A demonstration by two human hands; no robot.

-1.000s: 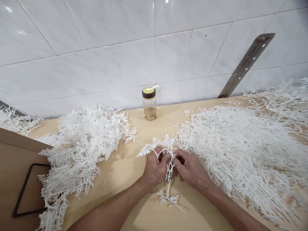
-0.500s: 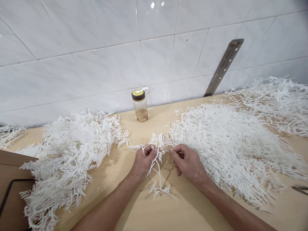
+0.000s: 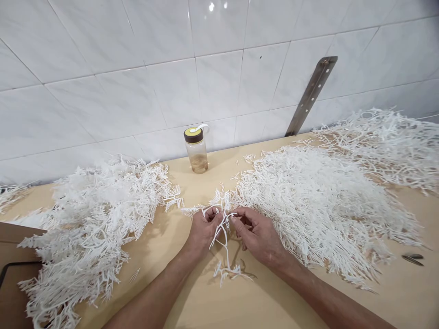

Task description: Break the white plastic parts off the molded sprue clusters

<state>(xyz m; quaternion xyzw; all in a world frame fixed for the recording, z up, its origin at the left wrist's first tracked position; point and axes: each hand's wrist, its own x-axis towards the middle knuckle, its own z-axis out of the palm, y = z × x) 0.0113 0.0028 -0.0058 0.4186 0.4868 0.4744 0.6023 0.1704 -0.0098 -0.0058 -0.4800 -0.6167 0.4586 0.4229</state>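
Note:
A white branched piece (image 3: 225,244) hangs between my hands, its lower twigs just above or on the tabletop. My left hand (image 3: 205,228) pinches its upper stem between thumb and fingers. Close beside it, my right hand (image 3: 255,233) has thumb and forefinger closed at a side twig of the same piece. To the right of my hands spreads a large pile of thin white twigs (image 3: 315,205). On the left lies another heap of white branched pieces (image 3: 99,219).
A clear bottle (image 3: 198,157) with a dark and yellow lid stands near the tiled wall. A metal bracket (image 3: 310,98) leans up the wall. More white branches (image 3: 391,146) lie far right, a small dark tool (image 3: 412,259) below them, and a brown box (image 3: 17,269) at left.
My right hand has moved left, up to the branched piece and close to my left hand. My left hand keeps its pinch. The view has shifted slightly.

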